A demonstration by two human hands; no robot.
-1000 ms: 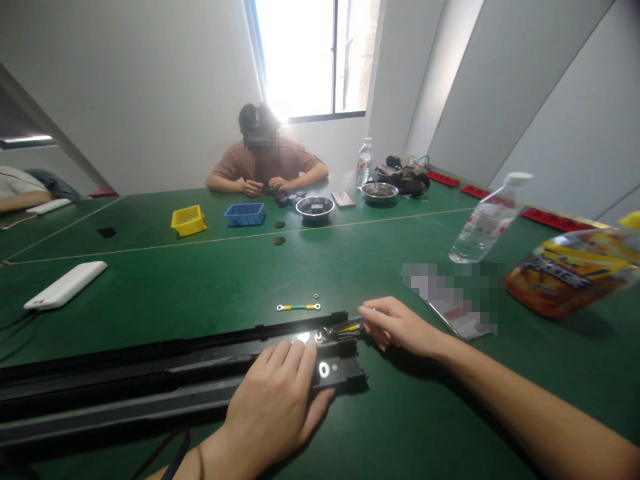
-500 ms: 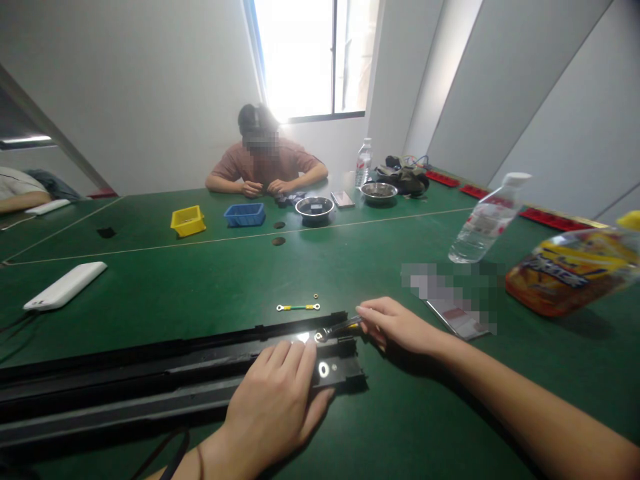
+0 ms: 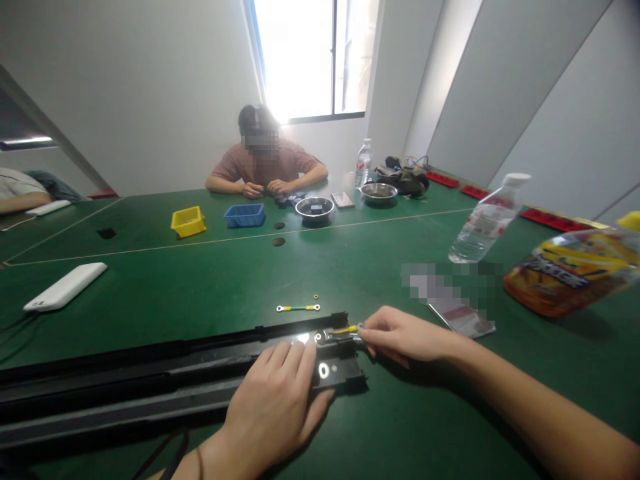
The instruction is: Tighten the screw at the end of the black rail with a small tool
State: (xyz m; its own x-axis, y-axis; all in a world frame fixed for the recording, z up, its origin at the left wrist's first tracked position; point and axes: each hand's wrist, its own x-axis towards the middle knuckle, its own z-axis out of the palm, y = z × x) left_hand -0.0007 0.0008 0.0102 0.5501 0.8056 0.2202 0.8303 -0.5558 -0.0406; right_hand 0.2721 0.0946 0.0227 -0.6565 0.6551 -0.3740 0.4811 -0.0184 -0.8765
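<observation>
Right hand (image 3: 395,335) pinched wrench (image 3: 340,338) by its end; left hand (image 3: 277,390) clasped black rail (image 3: 210,363); green-yellow wire (image 3: 299,308) lay just beyond

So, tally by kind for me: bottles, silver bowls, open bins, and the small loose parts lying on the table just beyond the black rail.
Bottles: 3
Silver bowls: 2
Open bins, one yellow and one blue: 2
Green-and-yellow wire: 1
Small brass-coloured ring: 1
Total: 9
</observation>
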